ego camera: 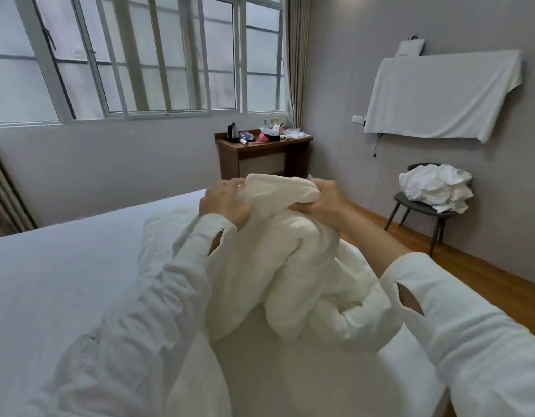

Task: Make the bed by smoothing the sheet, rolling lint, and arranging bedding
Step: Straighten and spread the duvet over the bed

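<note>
Left hand (224, 203) and right hand (326, 200) each grip a bunched fold of the soft, bulky, seemingly light duvet (278, 251), its loose mass drooping below them onto the bed (64, 266).

Left hand (224, 203) and right hand (326, 200) grip the raised top of a bunched cream duvet (290, 260) above the white sheet (64, 272). Far right: chair (416, 209) holding crumpled linen (437, 185).
</note>
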The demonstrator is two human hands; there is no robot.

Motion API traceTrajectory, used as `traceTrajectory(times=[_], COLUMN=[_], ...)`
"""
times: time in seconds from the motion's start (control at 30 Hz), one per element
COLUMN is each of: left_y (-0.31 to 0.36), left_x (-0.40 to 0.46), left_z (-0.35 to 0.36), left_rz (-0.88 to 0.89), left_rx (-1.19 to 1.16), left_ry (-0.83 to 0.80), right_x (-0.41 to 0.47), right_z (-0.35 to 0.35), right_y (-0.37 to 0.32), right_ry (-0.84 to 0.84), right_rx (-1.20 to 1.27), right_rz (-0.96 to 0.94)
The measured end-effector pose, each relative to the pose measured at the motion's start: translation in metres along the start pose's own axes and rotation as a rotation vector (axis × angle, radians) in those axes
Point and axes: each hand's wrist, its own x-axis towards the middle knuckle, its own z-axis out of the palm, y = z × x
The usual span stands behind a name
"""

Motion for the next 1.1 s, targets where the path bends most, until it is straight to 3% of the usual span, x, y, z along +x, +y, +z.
traceTrajectory(times=[0.1, 0.27, 0.33, 0.43, 0.5, 0.6, 0.67, 0.77, 0.9, 0.97, 1.1], left_y=[0.054, 0.103, 0.123, 0.159, 0.179, 0.190, 0.189, 0.185, 0.193, 0.199, 0.209], left_x=[-0.006, -0.011, -0.009, 0.002, 0.016, 0.043, 0.055, 0.064, 0.065, 0.061, 0.044], left_z=[0.020, 0.066, 0.086, 0.112, 0.126, 0.143, 0.153, 0.163, 0.172, 0.184, 0.205], left_rz=[0.328, 0.241, 0.224, 0.167, 0.065, -0.111, -0.110, -0.117, -0.152, -0.100, -0.011], left_rx=[-0.070, 0.042, -0.055, -0.245, -0.311, -0.341, -0.281, -0.268, -0.216, -0.103, -0.066], left_ry=[-0.024, -0.327, -0.256, -0.121, -0.017, 0.119, 0.124, 0.055, -0.322, -0.457, -0.890], right_x=[0.003, 0.001, -0.002, -0.014, -0.035, -0.080, -0.088, -0.045, 0.035, 0.056, 0.038], right_z=[-0.013, -0.061, -0.075, -0.096, -0.106, -0.108, -0.108, -0.142, -0.219, -0.249, -0.266], right_y=[-0.014, 0.031, 0.066, 0.126, 0.182, 0.256, 0.290, 0.302, 0.283, 0.275, 0.290], right_ry=[-0.171, -0.286, -0.319, -0.385, -0.507, -0.768, -0.614, -0.217, 0.169, 0.172, -0.086], right_rx=[-0.195, -0.492, -0.256, 0.118, 0.200, 0.082, 0.034, -0.022, 0.042, -0.019, -0.160], right_rz=[-0.172, -0.144, -0.109, 0.116, 0.276, 0.485, 0.502, 0.489, 0.435, 0.312, 0.196])
